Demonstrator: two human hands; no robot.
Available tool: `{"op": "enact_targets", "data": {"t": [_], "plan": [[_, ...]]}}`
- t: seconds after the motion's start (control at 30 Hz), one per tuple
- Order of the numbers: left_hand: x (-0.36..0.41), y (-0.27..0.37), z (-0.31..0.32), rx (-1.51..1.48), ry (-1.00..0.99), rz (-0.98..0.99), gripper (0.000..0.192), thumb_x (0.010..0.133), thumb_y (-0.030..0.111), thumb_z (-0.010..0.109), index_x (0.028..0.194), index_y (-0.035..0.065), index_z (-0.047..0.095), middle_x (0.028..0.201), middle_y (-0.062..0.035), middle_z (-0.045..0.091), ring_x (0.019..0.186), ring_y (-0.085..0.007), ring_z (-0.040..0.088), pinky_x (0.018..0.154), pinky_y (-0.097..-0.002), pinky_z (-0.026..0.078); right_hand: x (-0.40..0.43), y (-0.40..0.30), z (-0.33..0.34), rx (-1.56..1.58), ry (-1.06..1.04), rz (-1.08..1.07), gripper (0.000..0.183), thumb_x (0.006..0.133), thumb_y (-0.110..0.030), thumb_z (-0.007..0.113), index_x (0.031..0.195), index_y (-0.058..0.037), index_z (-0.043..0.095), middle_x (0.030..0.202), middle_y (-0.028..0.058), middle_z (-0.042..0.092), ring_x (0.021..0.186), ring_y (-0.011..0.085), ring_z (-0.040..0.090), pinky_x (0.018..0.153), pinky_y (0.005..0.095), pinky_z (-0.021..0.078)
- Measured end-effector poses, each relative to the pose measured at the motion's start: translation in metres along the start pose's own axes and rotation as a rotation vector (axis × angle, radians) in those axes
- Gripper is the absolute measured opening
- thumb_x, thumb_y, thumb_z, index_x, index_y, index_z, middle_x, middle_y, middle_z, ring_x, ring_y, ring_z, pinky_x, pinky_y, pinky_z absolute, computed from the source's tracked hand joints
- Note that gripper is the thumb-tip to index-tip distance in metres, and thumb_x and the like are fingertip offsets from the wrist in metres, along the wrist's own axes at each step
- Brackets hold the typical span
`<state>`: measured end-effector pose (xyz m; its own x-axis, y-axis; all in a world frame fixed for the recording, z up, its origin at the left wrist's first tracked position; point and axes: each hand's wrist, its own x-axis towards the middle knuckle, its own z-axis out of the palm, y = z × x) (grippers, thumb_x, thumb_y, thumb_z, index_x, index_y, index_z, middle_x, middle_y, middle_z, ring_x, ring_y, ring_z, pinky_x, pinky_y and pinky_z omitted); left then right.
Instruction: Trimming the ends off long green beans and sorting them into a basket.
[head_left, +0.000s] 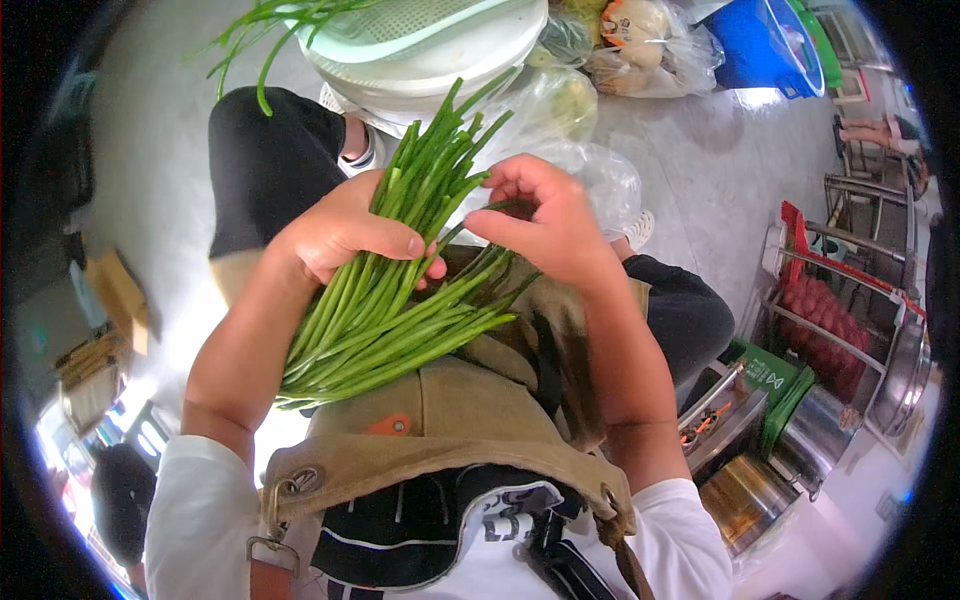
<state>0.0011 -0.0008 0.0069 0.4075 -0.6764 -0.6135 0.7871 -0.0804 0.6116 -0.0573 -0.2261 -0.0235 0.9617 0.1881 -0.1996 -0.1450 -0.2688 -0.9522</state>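
Note:
A thick bunch of long green stalks (375, 300), which look like garlic scapes, lies slantwise over my lap. My left hand (352, 232) grips it around the middle, thumb across the front. The cut-looking upper ends fan out beyond that hand, while the lower stalks bend over my khaki apron (465, 405). Beside the bunch, my right hand (551, 221) has thumb and fingers curled around the end of one thin, darker stalk (457, 231). More of the greens (262, 37) hang over the rim of a pale green perforated basket (405, 45) in front of me.
The basket rests on a round white tub (427, 82). Clear plastic bags (555, 157) lie on the floor, near bagged produce (637, 45) and a blue bin (765, 45). To the right are a metal rack (832, 262), a red mesh sack (825, 322) and steel pots (750, 499).

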Motion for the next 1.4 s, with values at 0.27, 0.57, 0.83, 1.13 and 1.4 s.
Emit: {"op": "enact_targets", "data": {"t": [0.27,0.57,0.83,1.13,1.4], "plan": [[0.0,-0.001,-0.007,-0.029,-0.018,0.037,0.05,0.063,0.005,0.073,0.107,-0.0044,0.051,0.083,-0.0137,0.06,0.071,-0.0245,0.065,0.063,-0.0353,0.056,-0.012,0.012,-0.024,0.436,-0.028,0.118,0.024,0.08,0.004,0.068,0.103,0.0018,0.061,0.094,0.0037,0.063,0.085,0.0086,0.06,0.073,0.0227,0.0489],[-0.002,-0.002,-0.004,0.004,0.042,0.061,0.061,0.056,0.013,0.074,0.109,-0.0019,0.05,0.078,-0.0122,0.058,0.064,-0.0258,0.061,0.057,-0.0353,0.052,-0.021,0.023,-0.024,0.172,0.072,0.069,0.018,0.081,-0.009,0.07,0.095,0.0007,0.067,0.078,0.0002,0.065,0.07,0.0057,0.056,0.063,0.0232,0.0466],[0.001,0.001,0.001,0.028,0.079,0.045,0.059,0.058,0.011,0.075,0.109,-0.0018,0.05,0.079,-0.0115,0.058,0.065,-0.0241,0.062,0.057,-0.0346,0.052,-0.022,0.019,-0.027,0.269,-0.04,0.019,0.011,0.084,-0.012,0.059,0.083,-0.0016,0.063,0.07,0.0012,0.058,0.058,0.0072,0.05,0.052,0.0254,0.0391],[0.004,0.003,-0.006,-0.029,-0.082,0.056,0.058,0.064,0.007,0.075,0.115,-0.0031,0.05,0.092,-0.0151,0.062,0.072,-0.0221,0.064,0.062,-0.0326,0.054,-0.017,0.052,-0.065,0.683,-0.047,0.136,0.018,0.082,-0.017,0.059,0.091,-0.003,0.066,0.075,0.0068,0.063,0.063,0.0183,0.057,0.06,0.0332,0.0451],[0.008,-0.003,-0.01,0.001,-0.117,0.057,0.07,0.063,0.011,0.077,0.124,-0.006,0.047,0.101,-0.0193,0.065,0.085,-0.0226,0.064,0.078,-0.0342,0.053,-0.01,0.054,-0.027,-0.302,-0.081,-0.068,0.032,0.085,-0.016,0.063,0.113,-0.0022,0.064,0.11,0.0149,0.064,0.093,0.0264,0.062,0.079,0.036,0.0485]]}}
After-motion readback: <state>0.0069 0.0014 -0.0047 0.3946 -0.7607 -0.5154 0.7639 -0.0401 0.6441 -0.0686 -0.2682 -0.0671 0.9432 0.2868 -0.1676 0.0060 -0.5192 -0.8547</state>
